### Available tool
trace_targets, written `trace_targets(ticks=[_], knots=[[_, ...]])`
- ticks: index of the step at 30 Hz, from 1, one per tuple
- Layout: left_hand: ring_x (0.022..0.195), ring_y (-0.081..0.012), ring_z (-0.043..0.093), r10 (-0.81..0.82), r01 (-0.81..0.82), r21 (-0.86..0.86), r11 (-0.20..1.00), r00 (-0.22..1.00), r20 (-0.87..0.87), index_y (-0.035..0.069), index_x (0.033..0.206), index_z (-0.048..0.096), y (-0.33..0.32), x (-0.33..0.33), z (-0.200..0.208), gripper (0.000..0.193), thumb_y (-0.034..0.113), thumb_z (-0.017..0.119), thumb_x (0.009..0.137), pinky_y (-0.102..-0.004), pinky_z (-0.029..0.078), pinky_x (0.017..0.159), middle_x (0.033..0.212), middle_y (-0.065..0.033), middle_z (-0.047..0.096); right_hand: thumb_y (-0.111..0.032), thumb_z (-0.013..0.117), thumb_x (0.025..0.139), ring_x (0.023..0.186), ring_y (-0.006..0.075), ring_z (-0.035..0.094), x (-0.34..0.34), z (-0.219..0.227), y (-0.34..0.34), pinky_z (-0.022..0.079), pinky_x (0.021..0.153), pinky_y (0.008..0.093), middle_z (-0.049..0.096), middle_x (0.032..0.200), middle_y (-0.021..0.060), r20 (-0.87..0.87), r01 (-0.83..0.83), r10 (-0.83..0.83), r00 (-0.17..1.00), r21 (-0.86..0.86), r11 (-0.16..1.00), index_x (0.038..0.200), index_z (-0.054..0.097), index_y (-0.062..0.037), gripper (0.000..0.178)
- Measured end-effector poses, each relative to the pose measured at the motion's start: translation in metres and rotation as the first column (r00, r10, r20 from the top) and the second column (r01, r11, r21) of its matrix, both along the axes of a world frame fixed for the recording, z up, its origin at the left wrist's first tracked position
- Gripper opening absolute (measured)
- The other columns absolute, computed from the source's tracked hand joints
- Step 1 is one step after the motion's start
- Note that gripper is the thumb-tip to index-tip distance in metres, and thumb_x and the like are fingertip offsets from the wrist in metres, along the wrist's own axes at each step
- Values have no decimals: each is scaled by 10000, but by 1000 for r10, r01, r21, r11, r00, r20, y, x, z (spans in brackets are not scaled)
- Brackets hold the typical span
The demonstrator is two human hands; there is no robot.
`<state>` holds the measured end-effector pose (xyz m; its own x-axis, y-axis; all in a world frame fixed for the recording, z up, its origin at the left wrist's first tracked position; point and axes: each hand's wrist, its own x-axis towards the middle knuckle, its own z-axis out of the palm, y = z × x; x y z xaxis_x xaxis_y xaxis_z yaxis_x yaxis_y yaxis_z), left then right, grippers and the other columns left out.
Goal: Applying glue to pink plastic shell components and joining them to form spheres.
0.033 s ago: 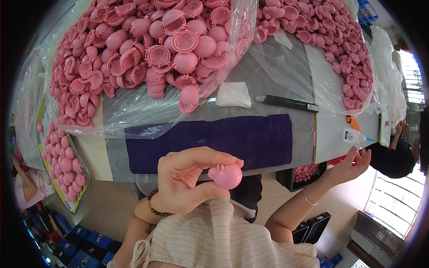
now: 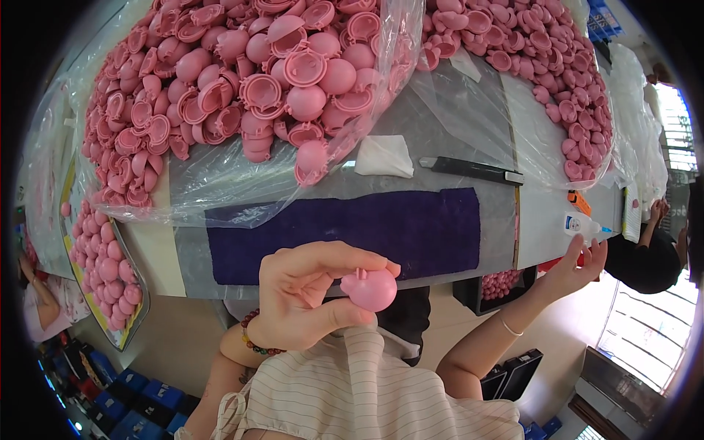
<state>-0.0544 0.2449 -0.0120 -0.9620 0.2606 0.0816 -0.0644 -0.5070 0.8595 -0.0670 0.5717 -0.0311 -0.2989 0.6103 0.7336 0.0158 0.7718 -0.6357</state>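
My left hand [image 2: 304, 293] is closed in a pinch on a round pink plastic ball [image 2: 374, 292], above the table's near edge. The ball has a small knob on its left and a little tab on top. My right hand [image 2: 573, 270] reaches out at the right, fingers apart and holding nothing. Just beyond its fingertips lies a small white squeeze bottle [image 2: 578, 224] with a blue tip; whether they touch it I cannot tell. A dark purple cloth [image 2: 345, 227] lies flat beyond my left hand.
Heaps of pink half-shells [image 2: 220, 81] lie on clear plastic sheeting at the back. Left, a tray [image 2: 139, 315] carries pink balls. A white tissue [image 2: 384, 156], a black-handled tool [image 2: 473, 170] and an orange object [image 2: 578, 200] lie on the table. Another person [image 2: 645, 257] works at far right.
My right hand has shifted slightly left, its fingertips closer to the bottle. My left hand and the ball stay in place.
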Motion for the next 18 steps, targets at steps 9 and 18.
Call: trace_targets(ticks=[9, 18], knots=[[666, -216, 580, -128, 18, 331, 943, 941, 313, -21, 919, 521, -10, 0, 3, 454, 232, 751, 620, -283, 496, 589, 795, -204, 586, -193, 567, 797, 758, 90, 529, -6, 7, 9, 407, 638, 221, 617, 843, 68, 378, -51, 144, 914, -246, 968, 935, 575, 40, 270], [751, -245, 584, -81, 57, -85, 995, 948, -307, -75, 973, 508, -81, 4, 5, 520, 251, 739, 642, -310, 461, 678, 862, -186, 588, -183, 474, 835, 834, 203, 556, 1, 11, -86, 428, 579, 219, 573, 894, 209, -106, -662, 679, 726, -375, 649, 1030, 483, 99, 343]])
